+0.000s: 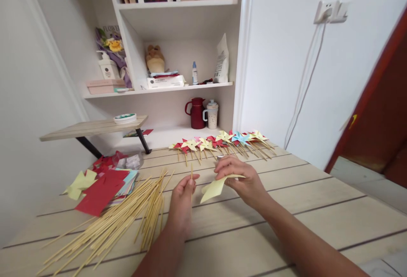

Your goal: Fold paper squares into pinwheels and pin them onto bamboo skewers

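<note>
My left hand (183, 193) pinches a thin bamboo stick (191, 172) upright above the wooden table (318, 209). A hand's width to the right, my right hand (243, 179) holds a folded yellow paper pinwheel (213, 188) by its upper edge. The stick's tip and the pinwheel are apart. Just left of my left hand a loose heap of bamboo sticks (124, 217) fans out over the table. A row of finished pinwheels (219, 142) in yellow, red and blue lies on their sticks along the table's far edge.
A stack of red, yellow and blue paper squares (103, 186) lies at the left. Behind it stands a small raised wooden shelf (92, 127). White wall shelves hold a red jug (196, 113), a cup and boxes. A cable hangs from a wall socket (329, 12).
</note>
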The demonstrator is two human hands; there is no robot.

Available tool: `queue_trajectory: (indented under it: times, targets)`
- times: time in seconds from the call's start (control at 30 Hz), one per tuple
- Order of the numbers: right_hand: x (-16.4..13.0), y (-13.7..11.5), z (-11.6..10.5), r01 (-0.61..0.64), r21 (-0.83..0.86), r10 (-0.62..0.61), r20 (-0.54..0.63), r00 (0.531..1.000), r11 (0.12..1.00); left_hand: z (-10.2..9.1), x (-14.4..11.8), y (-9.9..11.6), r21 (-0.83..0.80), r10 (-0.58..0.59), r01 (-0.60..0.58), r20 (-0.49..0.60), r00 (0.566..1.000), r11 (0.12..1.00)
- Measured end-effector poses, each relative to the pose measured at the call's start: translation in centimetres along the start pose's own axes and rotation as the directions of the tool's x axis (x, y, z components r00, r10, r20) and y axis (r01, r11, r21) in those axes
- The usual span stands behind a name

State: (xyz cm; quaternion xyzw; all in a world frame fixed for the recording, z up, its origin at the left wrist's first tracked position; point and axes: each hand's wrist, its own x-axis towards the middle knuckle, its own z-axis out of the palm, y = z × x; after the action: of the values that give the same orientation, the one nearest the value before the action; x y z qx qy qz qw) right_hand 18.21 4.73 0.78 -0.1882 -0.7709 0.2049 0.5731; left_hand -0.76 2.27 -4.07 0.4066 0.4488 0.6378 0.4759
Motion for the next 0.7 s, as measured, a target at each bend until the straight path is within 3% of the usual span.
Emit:
queue_trajectory:
  times: [0.2,0.47,0.7]
  targets:
    - [0.1,-0.1,-0.1,0.025,-0.014,-0.025,-0.024,0.999,1.000,0.8,-0.8,0.9,-0.083,0.024,-0.013,0.133,0.991,0.996]
    - [0.2,-0.4,-0.3,0.113,0.027,-0.111,-0.061,0.992,0.993,1.3,-1.6,1.5,-0.118,-0.024,0.039,0.127,0.992,0.992]
    - [0.0,-0.6,0.2,0.185,0.034,-0.183,-0.066,0.981,0.982,1.9,-2.4,2.0,-0.073,0.001,0.014,0.197,0.980,0.997]
